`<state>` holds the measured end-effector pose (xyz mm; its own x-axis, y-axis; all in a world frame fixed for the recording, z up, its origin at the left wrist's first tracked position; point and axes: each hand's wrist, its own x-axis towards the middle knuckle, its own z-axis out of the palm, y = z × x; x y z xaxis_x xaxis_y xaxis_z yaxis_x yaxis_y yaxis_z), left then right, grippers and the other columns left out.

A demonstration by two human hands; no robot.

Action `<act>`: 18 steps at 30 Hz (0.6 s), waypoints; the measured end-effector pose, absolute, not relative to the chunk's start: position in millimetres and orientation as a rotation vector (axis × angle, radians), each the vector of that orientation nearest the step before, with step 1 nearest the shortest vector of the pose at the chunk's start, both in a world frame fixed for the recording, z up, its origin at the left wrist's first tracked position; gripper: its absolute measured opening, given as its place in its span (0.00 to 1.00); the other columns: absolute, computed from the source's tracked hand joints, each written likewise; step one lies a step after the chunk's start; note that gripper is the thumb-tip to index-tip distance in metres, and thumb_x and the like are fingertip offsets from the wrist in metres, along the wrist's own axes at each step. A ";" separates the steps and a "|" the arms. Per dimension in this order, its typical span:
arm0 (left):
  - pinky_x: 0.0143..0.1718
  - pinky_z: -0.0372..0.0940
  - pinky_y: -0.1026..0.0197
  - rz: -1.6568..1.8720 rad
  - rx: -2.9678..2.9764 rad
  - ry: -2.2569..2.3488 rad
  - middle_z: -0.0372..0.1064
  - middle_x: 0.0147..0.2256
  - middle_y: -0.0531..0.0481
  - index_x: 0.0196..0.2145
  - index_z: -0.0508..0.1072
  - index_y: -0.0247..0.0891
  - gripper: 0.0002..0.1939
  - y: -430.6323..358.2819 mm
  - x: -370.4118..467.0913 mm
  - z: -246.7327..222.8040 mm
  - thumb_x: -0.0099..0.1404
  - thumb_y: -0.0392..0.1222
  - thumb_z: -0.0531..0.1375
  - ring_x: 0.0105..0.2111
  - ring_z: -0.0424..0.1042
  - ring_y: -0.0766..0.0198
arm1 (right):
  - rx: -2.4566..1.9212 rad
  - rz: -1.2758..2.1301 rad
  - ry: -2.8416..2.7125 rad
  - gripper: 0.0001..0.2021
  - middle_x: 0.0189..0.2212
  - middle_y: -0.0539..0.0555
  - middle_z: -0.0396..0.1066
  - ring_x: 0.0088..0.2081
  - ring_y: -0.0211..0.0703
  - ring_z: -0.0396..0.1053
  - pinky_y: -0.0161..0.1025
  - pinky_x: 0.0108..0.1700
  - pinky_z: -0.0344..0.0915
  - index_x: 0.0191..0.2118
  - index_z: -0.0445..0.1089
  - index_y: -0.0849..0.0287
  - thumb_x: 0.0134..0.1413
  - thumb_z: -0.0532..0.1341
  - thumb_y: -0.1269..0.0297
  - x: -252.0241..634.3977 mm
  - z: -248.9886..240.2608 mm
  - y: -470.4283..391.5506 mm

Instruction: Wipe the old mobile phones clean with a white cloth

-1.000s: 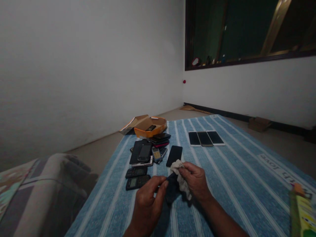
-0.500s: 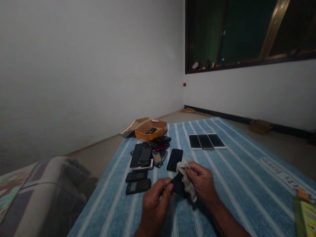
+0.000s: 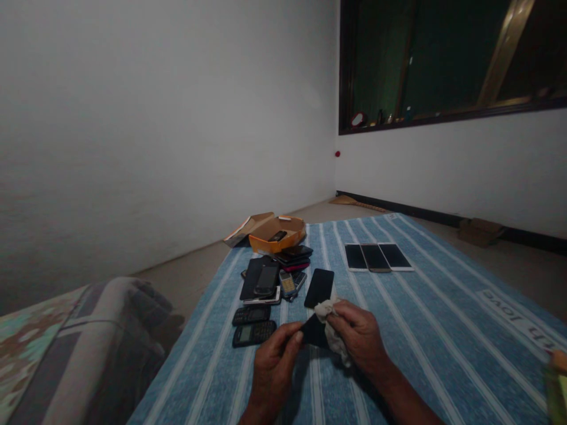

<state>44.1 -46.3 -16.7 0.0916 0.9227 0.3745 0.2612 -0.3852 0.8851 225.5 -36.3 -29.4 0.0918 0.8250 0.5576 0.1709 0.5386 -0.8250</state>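
Observation:
My left hand (image 3: 275,361) pinches the left end of a dark, flat object (image 3: 315,332), which looks like a phone. Bunched in my right hand (image 3: 361,333) is a whitish cloth (image 3: 337,339), pressed against that object's right part. Just beyond the cloth a black phone (image 3: 319,287) lies flat. Two keypad phones (image 3: 254,334) rest left of my left hand. Behind them is a pile of phones (image 3: 266,278), with a small blue-grey phone (image 3: 287,283) beside it. Three phones (image 3: 376,258) lie side by side farther right.
An open orange box (image 3: 277,241) with a phone inside stands at the far end of the blue striped cloth (image 3: 328,254). Grey-striped fabric (image 3: 106,348) is at the left. A cardboard box (image 3: 481,231) sits by the right wall. Something yellow-green shows at the lower right edge.
The view has shifted slightly, moving most things rightward. The dark object is tilted differently between my hands, and the cloth in my right hand sits slightly lower.

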 end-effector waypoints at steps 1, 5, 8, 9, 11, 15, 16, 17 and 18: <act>0.32 0.72 0.61 1.310 1.711 1.186 0.78 0.29 0.49 0.34 0.81 0.38 0.12 -45.8 40.0 -19.3 0.62 0.48 0.62 0.29 0.77 0.58 | -0.926 0.581 -1.458 0.14 0.25 0.51 0.71 0.29 0.41 0.70 0.37 0.34 0.64 0.28 0.76 0.57 0.61 0.60 0.57 226.1 -33.3 -36.2; 0.35 0.72 0.59 1.257 1.618 1.232 0.79 0.31 0.49 0.35 0.81 0.39 0.12 -42.1 25.1 -34.3 0.60 0.48 0.63 0.32 0.77 0.56 | -0.923 0.446 -1.595 0.12 0.25 0.51 0.70 0.28 0.40 0.68 0.36 0.32 0.63 0.32 0.74 0.56 0.64 0.57 0.60 228.9 -47.4 -37.7; 0.37 0.71 0.58 1.201 1.599 1.240 0.79 0.31 0.48 0.35 0.81 0.39 0.12 -40.0 18.6 -43.4 0.59 0.48 0.63 0.33 0.77 0.56 | -0.949 0.300 -1.712 0.13 0.26 0.52 0.71 0.29 0.40 0.68 0.36 0.32 0.62 0.34 0.72 0.57 0.67 0.54 0.62 229.6 -54.4 -39.8; 0.38 0.70 0.58 1.175 1.604 1.243 0.79 0.31 0.48 0.34 0.81 0.39 0.12 -39.7 17.6 -45.7 0.60 0.49 0.63 0.33 0.77 0.56 | -0.959 0.237 -1.751 0.13 0.27 0.52 0.71 0.29 0.41 0.68 0.36 0.33 0.62 0.34 0.71 0.57 0.68 0.53 0.63 229.5 -56.3 -40.5; 0.38 0.70 0.58 1.120 1.632 1.236 0.79 0.31 0.47 0.34 0.82 0.39 0.13 -39.7 17.2 -49.4 0.60 0.50 0.63 0.33 0.76 0.56 | -0.980 0.109 -1.820 0.13 0.27 0.53 0.71 0.29 0.41 0.68 0.37 0.34 0.61 0.36 0.70 0.58 0.69 0.51 0.64 229.1 -59.8 -42.0; 0.37 0.69 0.58 1.044 1.676 1.193 0.78 0.30 0.47 0.33 0.81 0.38 0.16 -41.8 20.8 -55.8 0.61 0.52 0.61 0.33 0.75 0.55 | -1.013 -0.108 -1.904 0.12 0.25 0.52 0.68 0.28 0.41 0.65 0.37 0.34 0.58 0.36 0.69 0.59 0.68 0.50 0.67 227.8 -65.5 -47.2; 0.37 0.68 0.58 1.030 1.675 1.188 0.78 0.30 0.47 0.32 0.81 0.37 0.16 -42.5 22.0 -56.9 0.62 0.52 0.60 0.32 0.75 0.56 | -1.015 -0.145 -1.920 0.12 0.25 0.52 0.67 0.28 0.41 0.64 0.37 0.34 0.57 0.35 0.68 0.59 0.68 0.49 0.68 227.5 -66.4 -49.0; 0.37 0.68 0.59 1.021 1.674 1.186 0.78 0.29 0.48 0.32 0.80 0.37 0.15 -43.2 23.0 -57.8 0.62 0.51 0.60 0.32 0.75 0.56 | -1.014 -0.175 -1.933 0.13 0.24 0.52 0.67 0.27 0.41 0.63 0.37 0.34 0.57 0.35 0.68 0.59 0.68 0.49 0.69 227.3 -67.0 -50.9; 0.37 0.68 0.59 1.014 1.673 1.182 0.77 0.29 0.48 0.31 0.80 0.38 0.15 -43.8 23.9 -58.4 0.62 0.51 0.60 0.32 0.75 0.56 | -1.014 -0.196 -1.944 0.13 0.24 0.52 0.66 0.27 0.41 0.62 0.37 0.33 0.56 0.35 0.68 0.59 0.68 0.49 0.69 227.1 -67.4 -52.5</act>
